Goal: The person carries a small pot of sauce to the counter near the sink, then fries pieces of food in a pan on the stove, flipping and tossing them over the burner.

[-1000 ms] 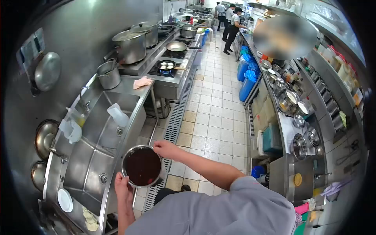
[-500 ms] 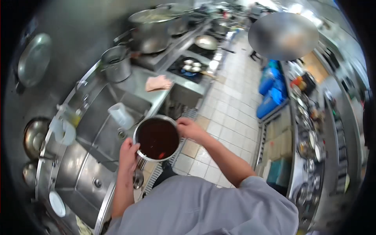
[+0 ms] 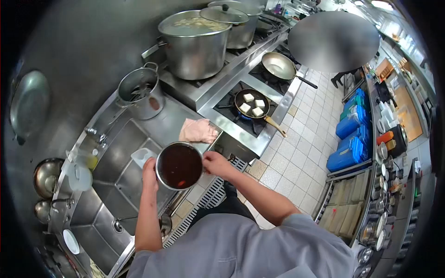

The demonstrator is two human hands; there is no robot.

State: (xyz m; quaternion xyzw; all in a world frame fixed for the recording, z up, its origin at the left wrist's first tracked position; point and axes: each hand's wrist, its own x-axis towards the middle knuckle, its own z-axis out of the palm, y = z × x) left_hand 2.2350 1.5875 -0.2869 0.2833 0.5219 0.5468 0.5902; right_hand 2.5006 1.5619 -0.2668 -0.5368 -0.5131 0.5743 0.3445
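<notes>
Between my two hands is a round metal pot point(image 3: 169, 186) filled with dark red-brown liquid, an orange-red piece showing near its lower edge. My left hand point(image 3: 149, 174) grips the pot's left side, fingers closed at the rim. At the opposite side, my right hand point(image 3: 217, 165) is closed on the rim or a handle; I cannot tell which. The pot is held in the air by the sink's edge. Just behind it, a white plastic jug point(image 3: 142, 157) is partly hidden. A pink cloth point(image 3: 198, 130) lies crumpled on the steel counter beyond.
A frying pan point(image 3: 251, 104) with several white blocks sits over a blue flame. Past it is another pan point(image 3: 278, 65). Large stockpots point(image 3: 194, 53) stand on the back stove. The steel sink point(image 3: 111, 199) lies left; blue containers point(image 3: 348, 147) line the right. A person stands far ahead.
My view has moved forward and turned, so the stove and pans appear nearer. The pot stays in both hands and now covers part of the white jug.
</notes>
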